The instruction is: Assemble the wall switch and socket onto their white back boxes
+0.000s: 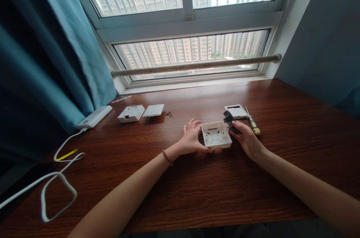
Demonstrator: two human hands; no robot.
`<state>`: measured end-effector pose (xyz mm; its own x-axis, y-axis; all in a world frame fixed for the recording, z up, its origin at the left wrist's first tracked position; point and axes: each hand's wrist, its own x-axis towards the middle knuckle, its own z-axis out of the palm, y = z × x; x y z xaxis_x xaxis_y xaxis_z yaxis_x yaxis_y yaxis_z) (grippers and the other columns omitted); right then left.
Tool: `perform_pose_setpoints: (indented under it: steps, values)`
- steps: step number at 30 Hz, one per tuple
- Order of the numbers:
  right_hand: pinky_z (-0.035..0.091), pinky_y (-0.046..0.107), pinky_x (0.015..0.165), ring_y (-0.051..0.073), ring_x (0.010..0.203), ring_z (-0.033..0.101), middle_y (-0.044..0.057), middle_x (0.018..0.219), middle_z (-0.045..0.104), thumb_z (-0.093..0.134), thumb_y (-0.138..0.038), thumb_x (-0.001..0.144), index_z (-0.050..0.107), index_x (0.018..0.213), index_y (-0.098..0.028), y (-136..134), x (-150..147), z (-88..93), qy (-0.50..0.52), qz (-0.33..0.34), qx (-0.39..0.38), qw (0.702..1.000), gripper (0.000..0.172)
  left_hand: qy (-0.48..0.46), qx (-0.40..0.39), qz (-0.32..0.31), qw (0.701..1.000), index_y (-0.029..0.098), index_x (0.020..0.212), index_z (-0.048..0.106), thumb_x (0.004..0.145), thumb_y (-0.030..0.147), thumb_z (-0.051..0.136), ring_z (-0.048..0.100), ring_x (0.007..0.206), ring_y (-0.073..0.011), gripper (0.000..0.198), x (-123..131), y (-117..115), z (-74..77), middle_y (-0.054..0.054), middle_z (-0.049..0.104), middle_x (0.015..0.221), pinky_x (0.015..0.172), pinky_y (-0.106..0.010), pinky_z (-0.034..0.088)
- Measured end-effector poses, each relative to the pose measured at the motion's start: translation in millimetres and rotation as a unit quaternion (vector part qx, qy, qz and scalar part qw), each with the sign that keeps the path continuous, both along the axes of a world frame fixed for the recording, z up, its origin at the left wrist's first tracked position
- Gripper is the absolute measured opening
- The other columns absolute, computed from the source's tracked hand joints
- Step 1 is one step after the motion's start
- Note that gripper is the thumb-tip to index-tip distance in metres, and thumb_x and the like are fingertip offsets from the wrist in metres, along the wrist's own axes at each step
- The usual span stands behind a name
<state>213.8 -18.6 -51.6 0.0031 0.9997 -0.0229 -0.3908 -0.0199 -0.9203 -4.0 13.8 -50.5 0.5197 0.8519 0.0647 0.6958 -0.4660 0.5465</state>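
While the left hand spans the left side of a hollow white box, its thumb lies along the near edge and its forefinger reaches the far left corner, steadying the box between them; the other fingers are splayed. The box sits right of centre on the tabletop, its hollow facing up. Just right of it, the right hand pinches a black module between thumb and fingers, tilted and lifted; whether those fingers also touch the box, I cannot tell.

Both pieces look light and stiff. The box's smooth walls may slide on the polished wood, so opposite outer walls seem the surest hold. The module's narrow body suits a pinch along its sides, sparing its far end, whose small details are too fine to make out.

On the far right, a white frame lies beside a screwdriver. Far left are a second white box, a white plate and loose screws.
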Motion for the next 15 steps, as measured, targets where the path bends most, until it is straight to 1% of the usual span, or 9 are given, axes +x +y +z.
perform_pose_setpoints:
  steps: [2, 5, 8, 11, 13, 15]
  values:
    - [0.042, 0.033, 0.088, 0.022, 0.099, 0.055, 0.003, 0.1, 0.065, 0.065, -0.038, 0.075, 0.065, 0.098, -0.022, 1.5, 0.9, -1.4, -0.035, 0.009, 0.017, 0.999, 0.028, 0.003, 0.001, -0.002, 1.0, 0.025, 0.127, 0.044, 0.039, 0.068, 0.071, 0.008, 0.133, -0.0435, 0.101, -0.7, 0.2, -0.8, -0.015, 0.034, 0.136, 0.103, -0.065, 0.004]
    - [0.041, 0.038, 0.091, 0.025, 0.104, 0.054, 0.006, 0.11, 0.062, 0.069, -0.036, 0.072, 0.056, 0.114, -0.022, 3.3, 2.1, -5.2, -0.108, 0.006, 0.045, 0.993, 0.046, 0.008, 0.0, -0.007, 1.0, 0.026, 0.128, 0.042, 0.04, 0.07, 0.069, 0.007, 0.134, -0.0434, 0.103, -1.8, 1.3, -2.4, -0.014, 0.031, 0.139, 0.103, -0.065, 0.004]
    - [0.041, 0.04, 0.093, 0.027, 0.112, 0.051, 0.008, 0.122, 0.055, 0.073, -0.034, 0.067, 0.048, 0.122, -0.023, 3.6, 2.9, -8.4, -0.184, 0.014, 0.104, 0.977, 0.061, 0.004, -0.009, -0.011, 1.0, 0.024, 0.134, 0.035, 0.037, 0.07, 0.071, 0.004, 0.135, -0.0428, 0.112, -3.3, 2.6, -2.9, -0.016, 0.025, 0.143, 0.104, -0.064, 0.003]
    - [0.038, 0.041, 0.098, 0.027, 0.116, 0.047, 0.009, 0.129, 0.049, 0.076, -0.032, 0.063, 0.043, 0.127, -0.023, 1.4, 2.6, -7.6, -0.268, 0.02, 0.178, 0.946, 0.072, -0.031, -0.031, -0.003, 0.999, 0.018, 0.139, 0.022, 0.038, 0.066, 0.073, 0.002, 0.136, -0.0395, 0.123, -4.2, 2.1, 0.7, -0.019, 0.017, 0.146, 0.107, -0.06, 0.002]
    - [0.035, 0.042, 0.101, 0.027, 0.118, 0.046, 0.009, 0.13, 0.047, 0.077, -0.03, 0.062, 0.04, 0.129, -0.023, -1.2, 2.1, -5.4, -0.327, 0.019, 0.222, 0.919, 0.077, -0.08, -0.038, -0.003, 0.996, 0.016, 0.14, 0.019, 0.044, 0.062, 0.074, 0.003, 0.137, -0.0357, 0.119, -3.9, 0.2, 5.2, -0.018, 0.016, 0.147, 0.11, -0.054, 0.004]
    - [0.033, 0.042, 0.103, 0.027, 0.119, 0.044, 0.009, 0.129, 0.048, 0.077, -0.029, 0.062, 0.038, 0.131, -0.024, -3.9, 1.7, -3.0, -0.369, 0.023, 0.261, 0.891, 0.08, -0.135, -0.038, -0.017, 0.99, 0.016, 0.138, 0.024, 0.05, 0.058, 0.074, 0.007, 0.138, -0.0321, 0.109, -2.9, -3.0, 10.0, -0.016, 0.021, 0.146, 0.112, -0.049, 0.008]
